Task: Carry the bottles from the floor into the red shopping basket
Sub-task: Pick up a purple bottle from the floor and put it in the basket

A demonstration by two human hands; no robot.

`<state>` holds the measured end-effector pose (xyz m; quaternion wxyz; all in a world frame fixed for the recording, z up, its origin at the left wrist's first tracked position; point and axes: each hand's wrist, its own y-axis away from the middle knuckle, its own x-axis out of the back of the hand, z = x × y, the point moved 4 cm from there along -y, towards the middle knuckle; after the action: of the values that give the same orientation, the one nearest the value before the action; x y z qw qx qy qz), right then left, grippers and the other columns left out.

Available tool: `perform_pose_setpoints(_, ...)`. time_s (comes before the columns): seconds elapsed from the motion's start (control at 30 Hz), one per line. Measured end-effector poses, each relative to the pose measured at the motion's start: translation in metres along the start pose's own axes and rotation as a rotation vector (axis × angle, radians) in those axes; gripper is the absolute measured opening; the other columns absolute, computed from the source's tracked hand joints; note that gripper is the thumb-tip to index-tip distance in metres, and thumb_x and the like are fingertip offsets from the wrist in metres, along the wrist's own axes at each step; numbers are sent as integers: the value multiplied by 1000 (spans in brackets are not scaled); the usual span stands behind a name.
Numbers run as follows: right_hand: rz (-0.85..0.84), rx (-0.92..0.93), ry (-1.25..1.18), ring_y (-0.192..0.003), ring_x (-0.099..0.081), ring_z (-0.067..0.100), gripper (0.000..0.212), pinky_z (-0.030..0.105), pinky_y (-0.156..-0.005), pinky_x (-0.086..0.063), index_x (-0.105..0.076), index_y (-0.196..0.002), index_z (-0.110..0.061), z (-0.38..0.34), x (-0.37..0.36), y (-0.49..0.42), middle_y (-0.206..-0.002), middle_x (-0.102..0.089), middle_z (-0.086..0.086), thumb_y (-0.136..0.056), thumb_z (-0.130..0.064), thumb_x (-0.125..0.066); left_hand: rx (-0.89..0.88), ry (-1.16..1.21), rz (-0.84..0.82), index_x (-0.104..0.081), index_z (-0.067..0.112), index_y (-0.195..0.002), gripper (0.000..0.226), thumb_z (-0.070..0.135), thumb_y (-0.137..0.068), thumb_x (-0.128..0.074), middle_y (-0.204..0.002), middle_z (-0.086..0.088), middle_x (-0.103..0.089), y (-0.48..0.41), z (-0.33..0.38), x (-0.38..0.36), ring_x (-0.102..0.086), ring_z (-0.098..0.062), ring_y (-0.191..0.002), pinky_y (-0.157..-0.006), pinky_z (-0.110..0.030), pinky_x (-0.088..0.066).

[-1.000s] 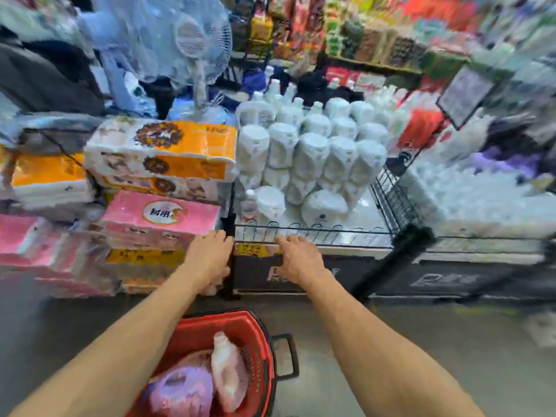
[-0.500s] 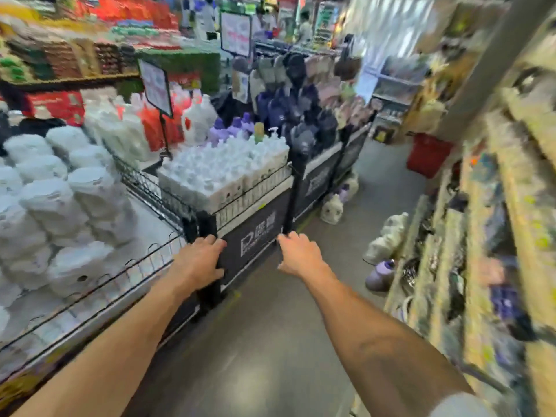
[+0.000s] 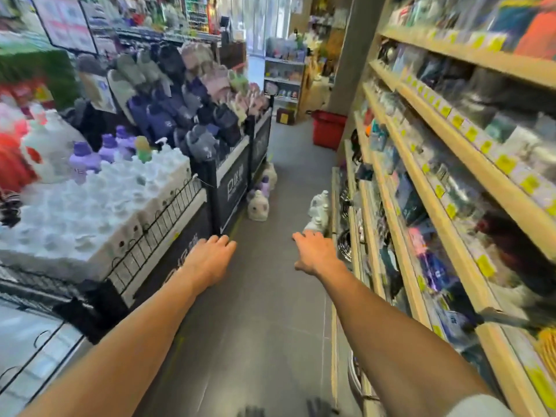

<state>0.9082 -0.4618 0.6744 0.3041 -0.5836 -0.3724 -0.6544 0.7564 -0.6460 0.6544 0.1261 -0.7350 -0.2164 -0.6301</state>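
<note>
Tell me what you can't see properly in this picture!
All in the head view:
- Floor bottles: labels too small and blurred to read.
- White bottle: its bottom is behind the right hand.
- Red basket: far off; its own wall hides the inside.
- Shelf goods: smeared by motion blur.
- Dark shapes: cut off by the bottom edge.

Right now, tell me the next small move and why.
Probably step forward and lower the right hand to the white bottle standing on the floor by the right shelf base. That hand and the left hand hold nothing, and this bottle looks nearest.
</note>
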Motion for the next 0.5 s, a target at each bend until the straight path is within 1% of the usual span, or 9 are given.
perform_pose_setpoints(0.1, -23, -90, -20, -126, -47, 33, 66, 45, -97, -45, -43, -137, -21, 16, 0, -23, -136, -49, 10, -81, -38, -74, -79, -29, 11, -45, 19, -140, 52, 32, -93, -65, -134, -4, -51, -48, -7, 10, -51, -28, -124, -96, -42, -46)
perform_pose_setpoints(0.17, -27, -159, -46, -123, -48, 32, 63, 43, -96, -45, -45, -134, -20, 28, -2, -37, -133, -50, 9, -81, -40, -72, -120, -23, 12, -44, 19, -141, 59, 38, -91, -70, -135, -4, -50, -82, -13, 12, -51, -27, -125, -97, -41, -45)
perform_pose_setpoints(0.23, -36, -210, -78, -123, -49, 32, 68, 43, -98, -46, -43, -138, -22, 43, -4, -51, -133, -49, 9, -81, -43, -73, -149, -2, -2, -43, 19, -142, 67, 45, -87, -73, -135, -4, -50, -116, -16, 10, -51, -28, -126, -99, -42, -45)
perform_pose_setpoints(0.27, -48, -239, -96, -124, -48, 33, 67, 43, -98, -45, -43, -140, -22, 51, -4, -57, -133, -49, 9, -83, -42, -72, -165, 8, -13, -44, 19, -142, 69, 47, -86, -73, -135, -4, -50, -131, -15, 9, -51, -28, -126, -99, -42, -46)
perform_pose_setpoints(0.37, -65, -325, -133, -126, -48, 33, 54, 43, -97, -43, -48, -133, -22, 80, -7, -80, -133, -50, 9, -85, -37, -66, -224, 4, -38, -44, 18, -141, 69, 49, -86, -72, -136, -5, -49, -181, -8, 3, -50, -28, -127, -100, -43, -44)
perform_pose_setpoints(0.4, -71, -347, -136, -126, -48, 33, 54, 42, -97, -44, -48, -133, -23, 90, -8, -89, -133, -50, 9, -84, -37, -67, -236, 7, -49, -44, 17, -141, 69, 48, -87, -72, -136, -5, -48, -200, -6, 1, -49, -28, -128, -101, -43, -43)
perform_pose_setpoints(0.5, -115, -412, -139, -129, -48, 34, 66, 44, -100, -44, -44, -141, -25, 125, -14, -123, -138, -50, 10, -83, -38, -73, -280, 30, -67, -44, 16, -139, 67, 46, -86, -73, -137, -6, -48, -259, 6, -2, -48, -29, -129, -102, -43, -42)
